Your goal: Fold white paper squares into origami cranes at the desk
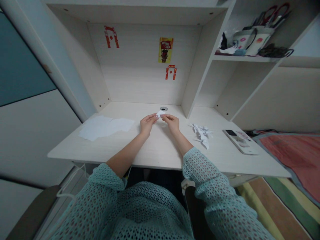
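Note:
Between my two hands, above the middle of the white desk, is a small piece of folded white paper [160, 114]. My left hand [148, 124] pinches its left side, fingers closed. On its right side, my right hand [171, 122] grips it between thumb and fingers. The fingertips cover part of the paper, so its exact shape is hard to make out. Flat white paper sheets [105, 127] lie overlapping to the left of my left hand. Right of my right arm sits a loose pile of folded white paper pieces [201, 134].
A white phone [240, 142] lies on the desk [160, 153] at the right. Behind my hands is a round cable hole [164, 108]. Cups [258, 40] with scissors [277, 14] and pens stand on the upper right shelf [247, 59]. Red and yellow stickers [165, 50] mark the back panel.

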The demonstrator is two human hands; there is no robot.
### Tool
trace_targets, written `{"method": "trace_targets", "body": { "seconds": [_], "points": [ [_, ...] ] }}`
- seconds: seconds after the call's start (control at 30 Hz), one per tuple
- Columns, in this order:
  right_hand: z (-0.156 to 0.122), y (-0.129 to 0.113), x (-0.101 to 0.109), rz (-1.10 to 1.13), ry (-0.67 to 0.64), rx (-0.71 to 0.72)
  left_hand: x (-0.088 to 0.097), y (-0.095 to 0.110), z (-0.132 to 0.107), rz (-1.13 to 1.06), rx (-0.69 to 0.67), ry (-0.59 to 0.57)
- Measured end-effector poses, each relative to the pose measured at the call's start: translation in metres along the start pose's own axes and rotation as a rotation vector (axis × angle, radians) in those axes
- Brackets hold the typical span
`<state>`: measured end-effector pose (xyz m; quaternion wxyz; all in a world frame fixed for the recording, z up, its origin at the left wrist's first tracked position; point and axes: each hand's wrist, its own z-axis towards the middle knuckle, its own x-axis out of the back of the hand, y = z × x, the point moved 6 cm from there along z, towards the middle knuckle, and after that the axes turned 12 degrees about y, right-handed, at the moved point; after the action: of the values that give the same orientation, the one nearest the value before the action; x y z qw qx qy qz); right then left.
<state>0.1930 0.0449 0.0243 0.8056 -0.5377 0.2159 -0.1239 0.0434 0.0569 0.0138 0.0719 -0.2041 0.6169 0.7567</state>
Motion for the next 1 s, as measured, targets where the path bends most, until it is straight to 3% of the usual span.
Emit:
{"method": "trace_targets", "body": {
  "seconds": [0.3, 0.6, 1.0],
  "points": [
    [0.006, 0.004, -0.001, 0.029, -0.021, 0.008, -0.001, 0.001, 0.0, 0.019, 0.045, -0.039],
    [0.008, 0.005, -0.003, -0.102, -0.146, 0.145, -0.001, -0.009, 0.004, 0.082, 0.065, -0.092],
    [0.004, 0.003, -0.006, 0.023, -0.161, 0.044, 0.001, -0.002, 0.003, 0.106, 0.02, -0.04]
  ]
}}
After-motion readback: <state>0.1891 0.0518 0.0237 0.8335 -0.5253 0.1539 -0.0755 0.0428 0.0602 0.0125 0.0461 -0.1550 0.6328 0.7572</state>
